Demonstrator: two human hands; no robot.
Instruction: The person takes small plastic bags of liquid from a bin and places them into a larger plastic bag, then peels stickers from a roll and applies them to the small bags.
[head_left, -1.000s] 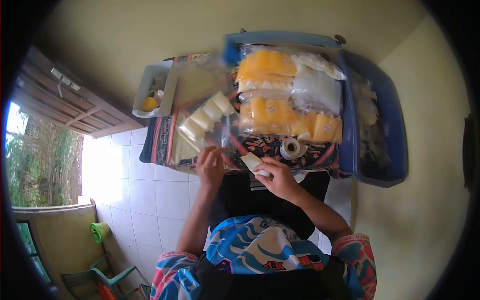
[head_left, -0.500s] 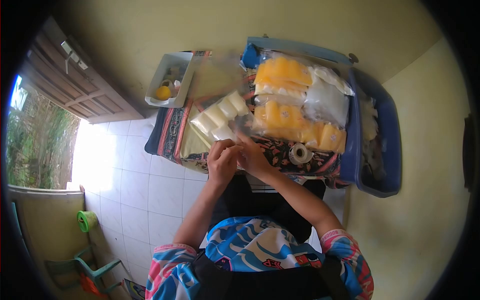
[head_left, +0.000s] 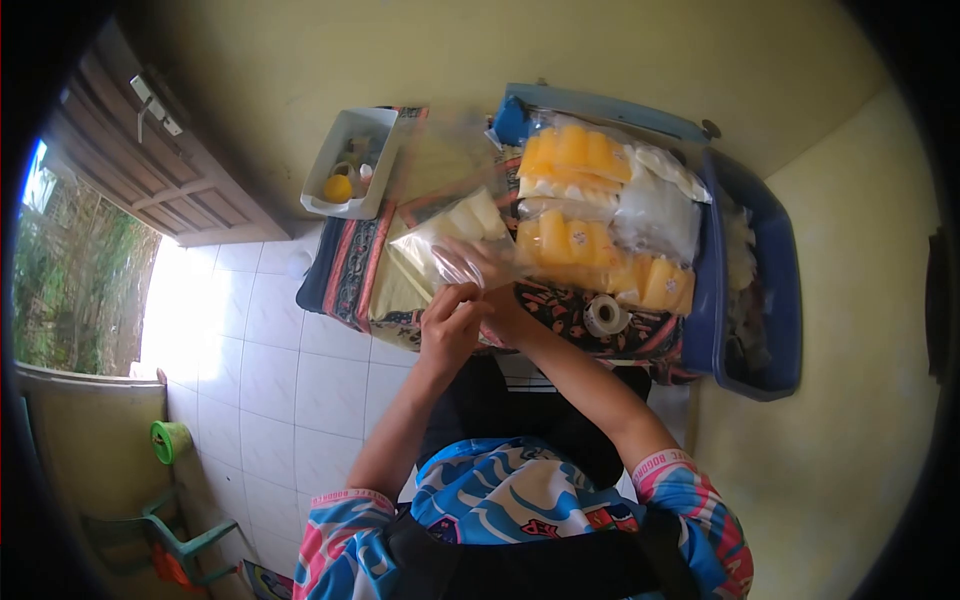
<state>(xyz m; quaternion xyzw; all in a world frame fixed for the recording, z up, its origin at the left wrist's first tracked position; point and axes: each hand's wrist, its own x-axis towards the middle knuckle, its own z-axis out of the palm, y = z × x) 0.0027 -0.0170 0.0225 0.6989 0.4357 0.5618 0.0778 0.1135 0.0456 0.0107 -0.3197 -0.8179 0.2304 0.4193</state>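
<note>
A clear plastic bag with pale, cream-coloured cylindrical pieces lies on the table in front of me. My left hand pinches the near edge of this bag between bent fingers. Beside it, my right hand reaches forward with its fingers stretched out, seen through the shiny film and close against the pale pieces. Right of my hands are bags of orange cylindrical pieces, some with small round labels. A roll of stickers or tape stands near the front edge.
A white bin with a yellow item and small bottles stands at the back left. On the right is a deep blue tub with plastic-wrapped things inside. A patterned cloth covers the table. The door is open at left.
My right hand has moved forward under the bag's film, its fingers now extended over the pale pieces. My left hand stays at the near edge. The view has shifted slightly.
</note>
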